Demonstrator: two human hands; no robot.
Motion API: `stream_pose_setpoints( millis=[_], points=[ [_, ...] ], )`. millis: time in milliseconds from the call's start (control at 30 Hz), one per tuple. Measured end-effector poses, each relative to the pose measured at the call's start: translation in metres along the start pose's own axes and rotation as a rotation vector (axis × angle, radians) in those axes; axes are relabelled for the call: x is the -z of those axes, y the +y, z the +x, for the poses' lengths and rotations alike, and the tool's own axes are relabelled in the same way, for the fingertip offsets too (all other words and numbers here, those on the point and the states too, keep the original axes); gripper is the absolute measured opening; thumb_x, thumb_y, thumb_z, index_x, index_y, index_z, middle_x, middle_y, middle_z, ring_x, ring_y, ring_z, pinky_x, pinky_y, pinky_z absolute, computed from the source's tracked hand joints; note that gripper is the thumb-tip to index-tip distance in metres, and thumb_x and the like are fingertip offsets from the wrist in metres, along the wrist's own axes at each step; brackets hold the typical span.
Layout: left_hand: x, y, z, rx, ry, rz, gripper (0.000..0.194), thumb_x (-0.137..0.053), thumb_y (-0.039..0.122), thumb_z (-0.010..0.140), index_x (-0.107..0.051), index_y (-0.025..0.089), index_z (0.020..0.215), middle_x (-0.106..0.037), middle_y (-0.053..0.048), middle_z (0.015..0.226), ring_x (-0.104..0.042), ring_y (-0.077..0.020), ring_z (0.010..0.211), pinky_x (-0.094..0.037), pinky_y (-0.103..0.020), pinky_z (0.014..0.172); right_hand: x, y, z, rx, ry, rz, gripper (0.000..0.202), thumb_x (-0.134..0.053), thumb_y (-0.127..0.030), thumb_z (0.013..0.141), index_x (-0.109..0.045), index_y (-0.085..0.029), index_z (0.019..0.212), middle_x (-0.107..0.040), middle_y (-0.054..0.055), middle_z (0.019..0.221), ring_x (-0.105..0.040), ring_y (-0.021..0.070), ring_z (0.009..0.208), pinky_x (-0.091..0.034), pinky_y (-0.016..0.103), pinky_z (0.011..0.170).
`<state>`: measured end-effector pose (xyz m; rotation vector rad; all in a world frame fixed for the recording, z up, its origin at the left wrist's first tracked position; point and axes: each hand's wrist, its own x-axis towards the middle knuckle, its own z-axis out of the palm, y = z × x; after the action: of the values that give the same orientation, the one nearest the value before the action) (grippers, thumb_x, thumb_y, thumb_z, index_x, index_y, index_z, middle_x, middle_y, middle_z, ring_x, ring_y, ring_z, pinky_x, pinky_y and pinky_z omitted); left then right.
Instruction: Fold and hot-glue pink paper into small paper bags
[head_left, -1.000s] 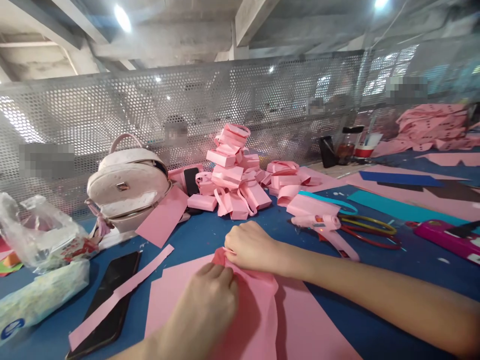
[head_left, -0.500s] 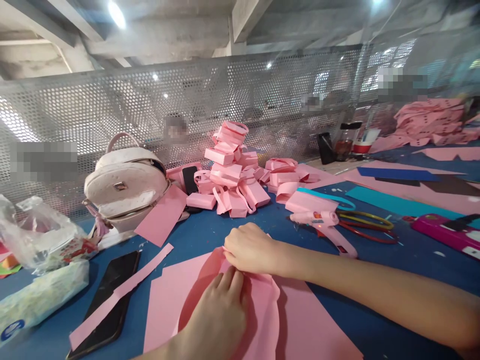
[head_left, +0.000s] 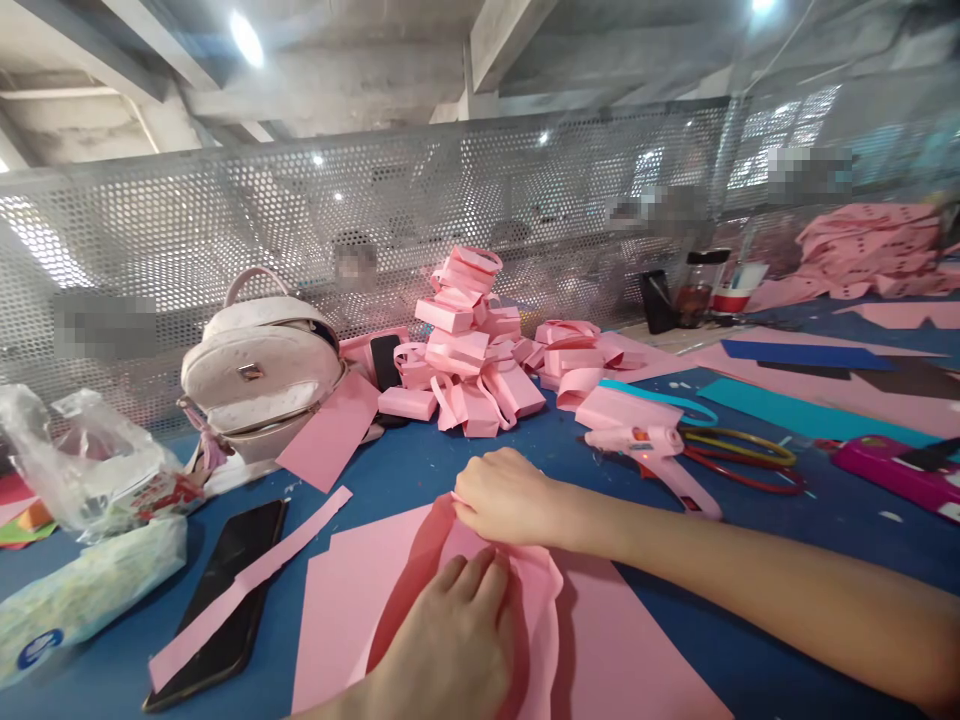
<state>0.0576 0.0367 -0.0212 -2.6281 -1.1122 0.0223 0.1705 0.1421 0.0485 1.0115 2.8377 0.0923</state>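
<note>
A folded pink paper piece (head_left: 534, 590) stands with raised, curved sides in front of me, over flat pink sheets (head_left: 637, 640). My right hand (head_left: 510, 497) is closed in a pinch on its far edge, with the thumb side towards me. Between the raised sides, my left hand (head_left: 457, 625) reaches in palm down. Its fingers are bent a little and lie on the paper close below my right hand; the fingertips and thumb are hidden. A pink glue gun (head_left: 652, 450) lies to the right of my hands, apart from them.
A stack of small pink paper bags (head_left: 461, 350) rises at the back. Left are a pale backpack (head_left: 262, 360), a black phone (head_left: 225, 590) under a pink paper strip (head_left: 259, 570), and plastic bags (head_left: 90, 480). Teal strips (head_left: 810, 410) and a magenta tool (head_left: 900, 470) lie right.
My left hand has drawn back slightly towards me and right, away from my right hand. My right hand keeps its pinch on the paper. The view has shifted slightly.
</note>
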Motion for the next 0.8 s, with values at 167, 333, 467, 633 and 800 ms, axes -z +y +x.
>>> stream_pose_setpoints(
  millis=[167, 333, 467, 633, 800],
  points=[
    [0.005, -0.0007, -0.001, 0.011, -0.011, -0.015, 0.042, -0.045, 0.014, 0.1, -0.053, 0.003, 0.139, -0.071, -0.02, 0.123, -0.069, -0.0329, 0.112, -0.058, -0.044, 0.091, 0.0011, 0.001, -0.0011, 0.006, -0.005, 0.012, 0.032, -0.047, -0.019, 0.094, -0.079, -0.012, 0.093, -0.079, 0.017, 0.089, -0.076, 0.0314, 0.087, -0.049, 0.032, 0.066],
    [0.0069, 0.0008, 0.0007, 0.009, -0.037, -0.089, 0.04, -0.043, 0.017, 0.103, -0.053, 0.009, 0.141, -0.066, -0.016, 0.134, -0.063, -0.0319, 0.123, -0.053, -0.042, 0.102, 0.0016, 0.002, -0.0011, 0.01, -0.012, 0.03, 0.032, -0.048, -0.018, 0.094, -0.079, -0.012, 0.094, -0.079, 0.018, 0.089, -0.076, 0.0325, 0.088, -0.05, 0.033, 0.066],
    [0.0039, 0.0006, 0.0019, -0.037, 0.005, -0.109, 0.039, -0.04, 0.018, 0.104, -0.056, 0.009, 0.138, -0.066, -0.015, 0.136, -0.064, -0.0286, 0.123, -0.051, -0.039, 0.105, 0.0002, 0.0025, -0.0004, 0.012, -0.012, 0.036, 0.032, -0.048, -0.018, 0.094, -0.079, -0.011, 0.094, -0.079, 0.019, 0.09, -0.076, 0.0336, 0.089, -0.05, 0.034, 0.066],
    [0.0037, 0.0026, 0.0017, -0.038, -0.058, -0.045, 0.043, -0.038, 0.021, 0.106, -0.049, 0.008, 0.145, -0.066, -0.021, 0.134, -0.066, -0.0322, 0.12, -0.055, -0.044, 0.093, 0.0003, 0.0021, -0.0009, 0.021, -0.021, 0.032, 0.031, -0.048, -0.015, 0.093, -0.079, -0.011, 0.093, -0.079, 0.017, 0.087, -0.076, 0.0319, 0.086, -0.049, 0.032, 0.064],
    [0.0095, 0.0068, 0.0009, -0.025, -0.091, 0.011, 0.045, -0.039, 0.017, 0.105, -0.046, 0.008, 0.148, -0.066, -0.025, 0.132, -0.064, -0.0344, 0.124, -0.055, -0.045, 0.094, 0.0026, -0.0016, -0.0025, 0.007, -0.012, 0.03, 0.032, -0.047, -0.016, 0.094, -0.079, -0.011, 0.094, -0.078, 0.018, 0.091, -0.076, 0.0334, 0.088, -0.048, 0.034, 0.066]
  ],
)
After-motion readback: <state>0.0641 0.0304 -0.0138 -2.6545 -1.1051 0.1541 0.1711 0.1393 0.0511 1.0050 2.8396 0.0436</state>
